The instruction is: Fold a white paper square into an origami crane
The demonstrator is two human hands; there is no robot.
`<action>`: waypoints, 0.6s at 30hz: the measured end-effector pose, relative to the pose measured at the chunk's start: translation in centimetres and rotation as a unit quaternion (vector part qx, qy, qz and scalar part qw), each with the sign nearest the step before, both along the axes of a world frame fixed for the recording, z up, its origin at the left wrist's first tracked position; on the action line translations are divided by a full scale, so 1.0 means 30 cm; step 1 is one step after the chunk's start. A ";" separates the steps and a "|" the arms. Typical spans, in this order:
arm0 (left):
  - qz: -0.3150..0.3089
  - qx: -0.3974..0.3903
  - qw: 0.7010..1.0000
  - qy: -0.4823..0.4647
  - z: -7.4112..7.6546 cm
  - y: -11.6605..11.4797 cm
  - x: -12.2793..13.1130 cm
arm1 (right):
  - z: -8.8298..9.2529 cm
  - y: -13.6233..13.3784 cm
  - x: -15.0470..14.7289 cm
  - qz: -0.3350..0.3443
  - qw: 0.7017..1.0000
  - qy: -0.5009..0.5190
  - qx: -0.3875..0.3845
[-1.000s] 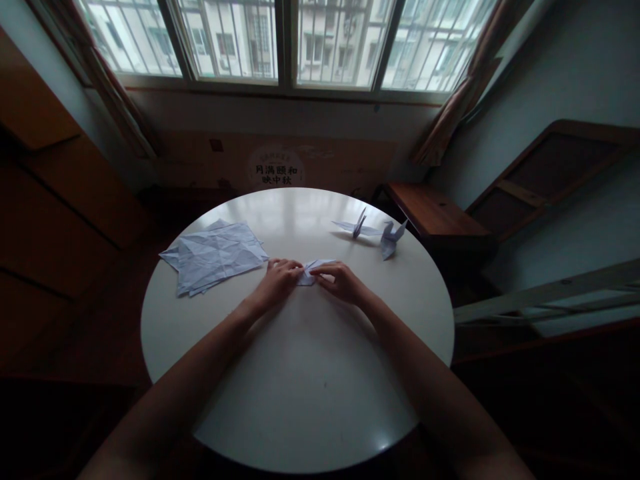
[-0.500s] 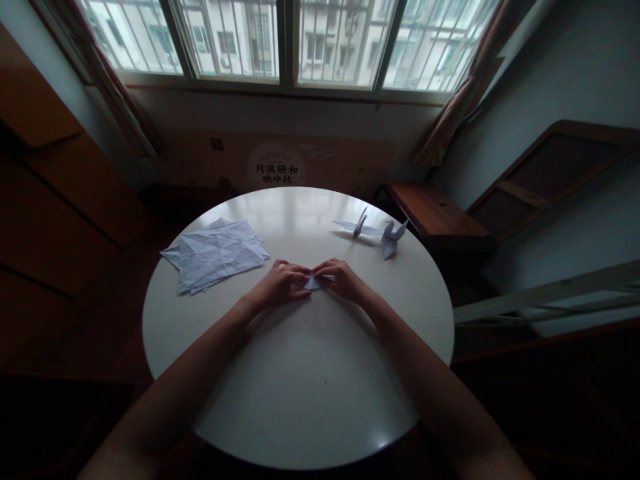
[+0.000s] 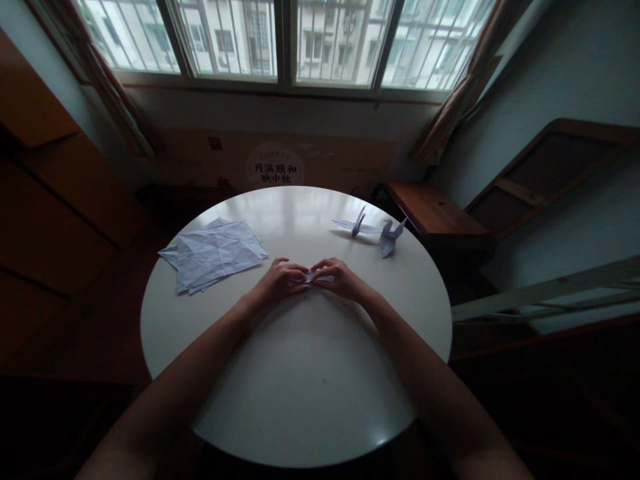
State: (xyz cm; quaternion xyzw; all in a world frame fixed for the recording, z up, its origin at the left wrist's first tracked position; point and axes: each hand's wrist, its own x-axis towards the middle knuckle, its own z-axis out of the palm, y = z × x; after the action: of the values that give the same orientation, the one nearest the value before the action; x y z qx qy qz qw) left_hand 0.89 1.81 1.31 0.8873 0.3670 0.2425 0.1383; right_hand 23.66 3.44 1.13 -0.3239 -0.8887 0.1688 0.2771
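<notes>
A small folded paper [image 3: 318,276] is pinched between the two hands near the middle of the round desk [image 3: 310,400], a little toward its far edge. The left hand [image 3: 278,281] is closed on its left end and the right hand [image 3: 342,280] on its right end, with the fingertips almost meeting. Only a pale sliver of the paper is seen between them, so the exact fold cannot be told. A loose pile of creased sheets [image 3: 215,253] lies near the left edge, well apart from the hands. A crane [image 3: 358,225] and a second crane [image 3: 388,239] stand near the far right edge.

The step in hand is judged to be a narrow fold being pressed into the paper. It would be done well if the paper were kept flat against the desk and the edges lined up before any pressure is put on. The crease is best run outward from the middle with one fingertip while the piece is pinned by the other hand. A light grip is advised, since thin paper is easily skewed or torn at a small point.
</notes>
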 end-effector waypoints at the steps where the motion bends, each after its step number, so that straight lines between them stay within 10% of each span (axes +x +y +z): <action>1: 0.002 -0.002 1.000 -0.003 0.000 0.000 0.000 | -0.002 0.003 0.001 0.001 1.000 0.004 -0.002; 18: 0.027 0.011 0.999 -0.032 -0.051 0.031 0.009 | -0.026 0.006 -0.022 -0.039 0.999 0.001 0.003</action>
State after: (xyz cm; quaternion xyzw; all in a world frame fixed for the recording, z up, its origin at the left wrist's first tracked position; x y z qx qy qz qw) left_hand 1.15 2.75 -0.23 0.8702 0.3837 0.2788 0.1337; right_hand 22.98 3.63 0.35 -0.3575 -0.8755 0.1558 0.2854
